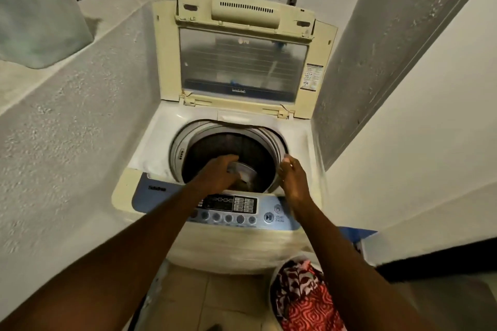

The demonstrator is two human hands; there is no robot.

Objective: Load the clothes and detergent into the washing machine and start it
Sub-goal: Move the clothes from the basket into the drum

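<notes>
Two bare hands over the drum mouth of the cream-and-blue top-loading washing machine [150, 158], hinged lid with clear window [242, 62] raised upright behind the drum. Left hand [215, 174] reaching down into the dark round drum [242, 148] at its front-left, fingers curled around a pale curved item; cannot tell what that item is, motion-blurred. Right hand [293, 180] at the drum's front-right rim, fingers loosely spread, nothing in it, just touching or hovering at the grey rim ring; cannot tell which. Blue control panel with round buttons and start/pause key [242, 209] directly in front of the drum, partly covered by both forearms. Red-and-white patterned clothes [304, 301] heaped in a white round basket [272, 285] on the tiled floor [215, 295], in front of the machine and to its right, below the right forearm. Drum contents mostly dark; some brownish fabric visible under the left hand, detail unclear. Detergent not identifiable. Pale translucent plastic bag [40, 16] on the textured white ledge [80, 75] left of the machine, well apart from it. White wall [416, 115] close on the machine's right.
</notes>
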